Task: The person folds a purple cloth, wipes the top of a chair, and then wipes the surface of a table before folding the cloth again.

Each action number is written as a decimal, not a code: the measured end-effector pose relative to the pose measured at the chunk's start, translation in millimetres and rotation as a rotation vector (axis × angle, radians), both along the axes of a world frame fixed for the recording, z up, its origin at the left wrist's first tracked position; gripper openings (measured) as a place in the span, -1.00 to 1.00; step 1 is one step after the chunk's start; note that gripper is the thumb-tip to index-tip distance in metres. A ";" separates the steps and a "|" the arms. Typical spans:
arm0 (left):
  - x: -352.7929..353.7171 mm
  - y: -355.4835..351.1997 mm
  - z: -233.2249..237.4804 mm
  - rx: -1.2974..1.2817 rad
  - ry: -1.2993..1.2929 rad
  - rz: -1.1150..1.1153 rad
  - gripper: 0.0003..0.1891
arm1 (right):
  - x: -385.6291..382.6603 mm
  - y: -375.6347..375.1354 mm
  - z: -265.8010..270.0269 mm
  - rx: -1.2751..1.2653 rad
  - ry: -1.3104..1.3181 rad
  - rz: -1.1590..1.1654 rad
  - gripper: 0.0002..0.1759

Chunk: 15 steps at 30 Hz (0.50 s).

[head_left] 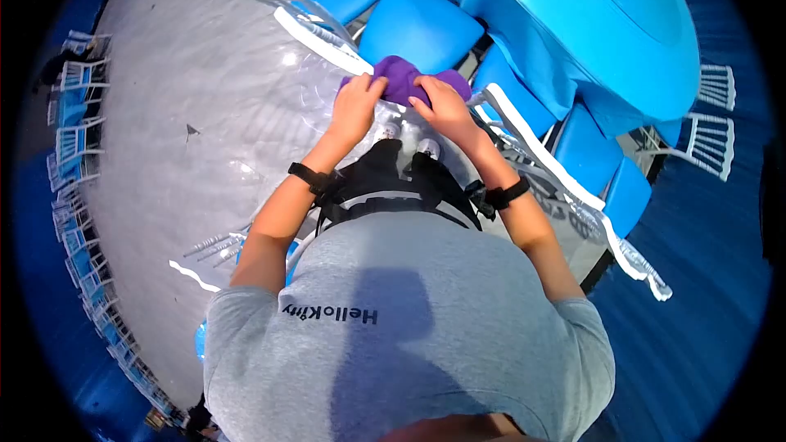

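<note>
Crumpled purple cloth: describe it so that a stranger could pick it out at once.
Find the rounded table draped in glossy turquoise, then a padded blue chair seat on its left. Just below that seat in the picture, the bare left hand and bare right hand hold the crumpled purple cloth. Its purple sets it apart from the blue.

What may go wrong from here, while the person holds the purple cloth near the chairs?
The purple cloth might slip, as it looks loosely bunched between the left hand and right hand. It could snag on the white chair back close by. A bumped chair might tug the tablecloth, which hangs close to the blue seats.
</note>
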<state>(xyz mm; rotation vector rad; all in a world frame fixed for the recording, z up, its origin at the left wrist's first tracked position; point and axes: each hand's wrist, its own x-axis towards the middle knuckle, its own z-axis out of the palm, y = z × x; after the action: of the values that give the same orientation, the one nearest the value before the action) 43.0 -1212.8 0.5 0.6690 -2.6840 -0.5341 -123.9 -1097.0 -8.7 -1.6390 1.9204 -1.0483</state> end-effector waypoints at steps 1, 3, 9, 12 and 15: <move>9.6 -3.8 -1.8 0.031 -0.018 0.124 -0.68 | 2.3 -11.3 3.6 0.072 -0.048 0.034 -0.56; 27.7 -12.4 -7.3 0.061 -0.055 0.192 -0.66 | 7.9 -34.5 -9.0 0.070 -0.026 0.089 -0.51; 15.8 -14.9 -11.2 1.465 0.088 0.518 -0.43 | -10.5 -97.5 -23.0 0.541 -0.200 0.366 -0.38; 1.5 -30.8 -42.5 1.934 0.490 0.361 -0.62 | -18.5 -110.3 -22.6 0.833 -0.628 0.453 -0.39; -16.2 -21.9 -40.0 1.856 0.544 0.514 -0.67 | -15.2 -103.3 -10.3 0.705 -0.986 0.516 -0.32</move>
<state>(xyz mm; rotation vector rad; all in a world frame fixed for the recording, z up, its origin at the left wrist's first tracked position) 26.8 -1234.6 -39.5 1.1797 -0.7831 -2.4394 -139.1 -1200.3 -19.0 -0.8516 0.9443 -0.6369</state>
